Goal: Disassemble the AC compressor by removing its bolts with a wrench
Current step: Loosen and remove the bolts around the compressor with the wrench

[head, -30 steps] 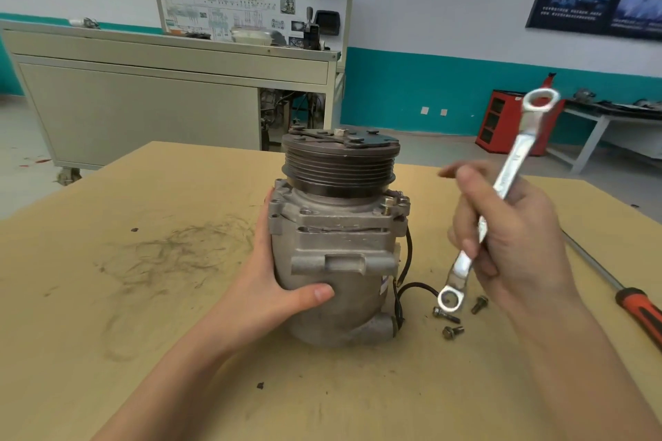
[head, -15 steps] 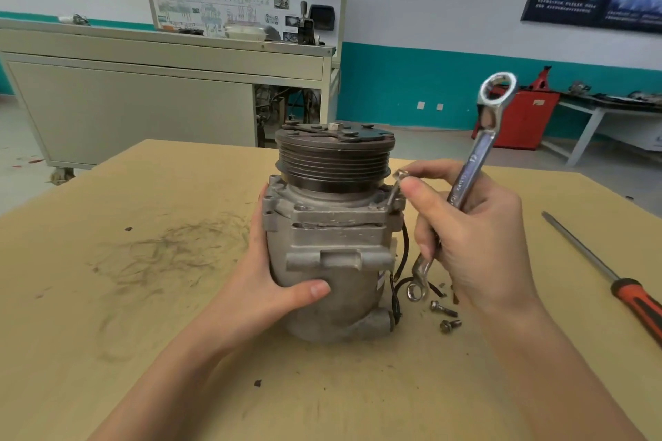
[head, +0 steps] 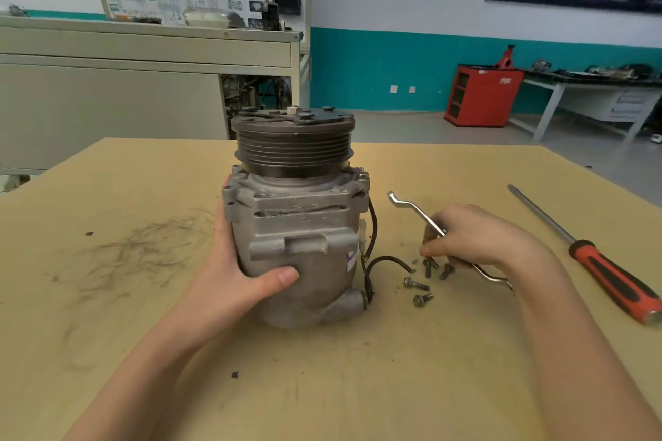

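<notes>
Bright, even indoor light, source not visible. Soft faint shadows on table point(head: 143, 297) under compressor point(head: 297, 225). Small glint on wrench point(head: 404, 202). Foreground sharp; far wall soft, top-left corner blurred. Wide-angle bending at edges.

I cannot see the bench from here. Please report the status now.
Left hand grips the compressor, upright. Right hand holds the wrench, low over four loose bolts on the table. Nothing in the way.

Compressor point(head: 293, 225) upright at worktop point(head: 143, 297) centre, four loose bolts point(head: 417, 285) just right of it, screwdriver point(head: 587, 254) far right.
</notes>
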Demonstrator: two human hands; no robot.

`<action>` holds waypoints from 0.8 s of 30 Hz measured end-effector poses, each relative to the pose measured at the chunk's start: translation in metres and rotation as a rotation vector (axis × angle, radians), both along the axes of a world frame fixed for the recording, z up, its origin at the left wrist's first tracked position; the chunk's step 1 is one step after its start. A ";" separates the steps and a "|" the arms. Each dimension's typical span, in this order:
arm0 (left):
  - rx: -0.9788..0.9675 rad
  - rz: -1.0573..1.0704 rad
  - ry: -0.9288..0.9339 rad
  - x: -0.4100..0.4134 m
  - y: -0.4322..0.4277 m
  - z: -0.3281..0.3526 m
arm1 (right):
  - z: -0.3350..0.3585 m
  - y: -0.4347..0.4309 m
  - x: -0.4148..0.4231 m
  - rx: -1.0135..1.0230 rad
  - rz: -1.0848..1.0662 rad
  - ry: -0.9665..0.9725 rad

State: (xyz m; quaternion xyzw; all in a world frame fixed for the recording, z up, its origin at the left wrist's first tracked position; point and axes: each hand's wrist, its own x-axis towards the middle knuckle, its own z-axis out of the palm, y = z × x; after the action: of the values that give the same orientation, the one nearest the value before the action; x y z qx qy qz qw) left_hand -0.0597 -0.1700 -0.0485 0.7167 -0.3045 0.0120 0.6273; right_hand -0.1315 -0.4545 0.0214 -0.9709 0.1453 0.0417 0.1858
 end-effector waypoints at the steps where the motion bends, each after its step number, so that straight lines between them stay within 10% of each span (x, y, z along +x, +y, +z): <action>1: 0.001 -0.002 0.002 0.000 -0.001 0.000 | -0.003 -0.001 0.002 -0.047 -0.011 0.029; 17: -0.005 0.004 -0.008 -0.004 0.000 0.004 | -0.020 0.011 0.014 -0.164 -0.051 0.128; 24: 0.007 0.027 -0.024 -0.009 -0.001 0.007 | 0.010 0.015 0.000 0.628 -0.190 -0.613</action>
State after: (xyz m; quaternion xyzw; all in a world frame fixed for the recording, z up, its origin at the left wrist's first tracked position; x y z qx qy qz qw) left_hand -0.0689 -0.1713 -0.0414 0.7226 -0.3024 0.0282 0.6210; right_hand -0.1312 -0.4393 0.0318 -0.8172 0.1525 -0.2233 0.5090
